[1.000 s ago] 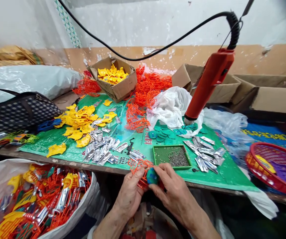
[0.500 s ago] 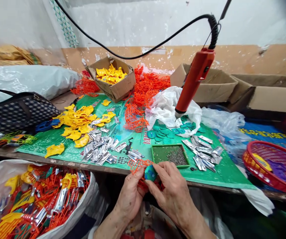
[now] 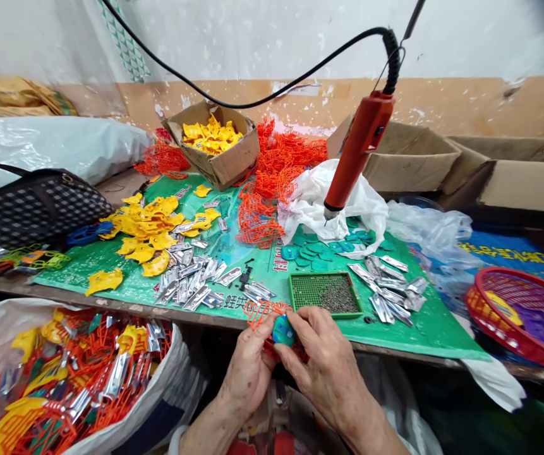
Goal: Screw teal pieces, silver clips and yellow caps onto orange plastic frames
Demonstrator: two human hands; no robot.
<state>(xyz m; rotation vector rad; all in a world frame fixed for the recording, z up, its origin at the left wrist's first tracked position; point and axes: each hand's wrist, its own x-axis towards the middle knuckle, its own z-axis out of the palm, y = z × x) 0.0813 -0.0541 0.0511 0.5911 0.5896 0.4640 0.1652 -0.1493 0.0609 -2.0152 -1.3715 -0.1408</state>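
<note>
Both hands meet just below the table's front edge. My left hand point(image 3: 247, 370) grips an orange plastic lattice piece point(image 3: 262, 311) from the left, fingers curled round it. My right hand point(image 3: 321, 366) pinches a small teal round part point(image 3: 282, 330) against that lattice with thumb and forefinger. Right above them on the green mat point(image 3: 409, 332) sits a green tray of tiny screws point(image 3: 325, 294). An orange electric screwdriver point(image 3: 354, 158) hangs on a black coiled cable above the mat, tip pointing down, untouched.
Silver metal pieces point(image 3: 191, 284) and yellow parts point(image 3: 146, 230) lie left of the tray, more silver pieces point(image 3: 388, 291) to its right. A cardboard box point(image 3: 227, 167), orange lattices point(image 3: 276, 177), a white bag point(image 3: 312, 199), a red basket point(image 3: 522, 316) and a sack of assembled pieces point(image 3: 72, 373) surround them.
The hanging screwdriver has swung to the left. My hands stay at the table edge, shifting the teal part slightly on the lattice.
</note>
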